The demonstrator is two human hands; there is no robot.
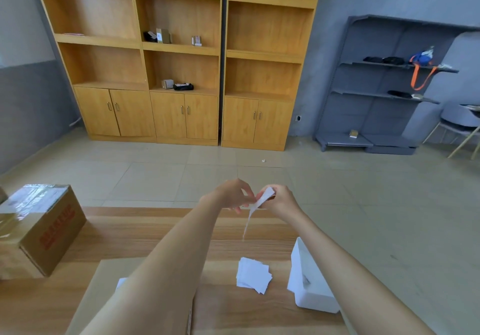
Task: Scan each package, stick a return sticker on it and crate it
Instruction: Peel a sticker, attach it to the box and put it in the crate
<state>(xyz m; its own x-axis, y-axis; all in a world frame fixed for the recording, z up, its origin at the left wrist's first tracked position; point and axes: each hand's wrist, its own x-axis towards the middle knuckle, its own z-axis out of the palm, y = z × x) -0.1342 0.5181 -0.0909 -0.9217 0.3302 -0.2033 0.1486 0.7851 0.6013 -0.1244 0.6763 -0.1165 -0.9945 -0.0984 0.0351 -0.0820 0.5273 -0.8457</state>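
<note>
On the wood-grain bench point(130, 230), a taped brown cardboard box point(44, 230) stands left, loose white paper slips point(253, 275) right; above, left hand point(230, 195) and right hand point(281, 202) pinch a curling white sticker strip point(265, 195).

I see two tall wooden bookcases point(179, 56) the colour of honey against the grey wall point(332, 48). They have open shelves on top and little doors at the bottom. On one middle shelf stands a small tan box point(163, 35). On the shelf below it, a small grey box point(167, 84) sits just beside a black pouch point(183, 86). To the right is a grey metal rack point(376, 116). A blue bag with an orange strap point(422, 57) sits on it. A grey chair with wooden legs point(459, 121) is at the far right. The floor point(155, 178) has pale tiles. Close to me is the brown striped wooden tabletop point(130, 236).
</note>
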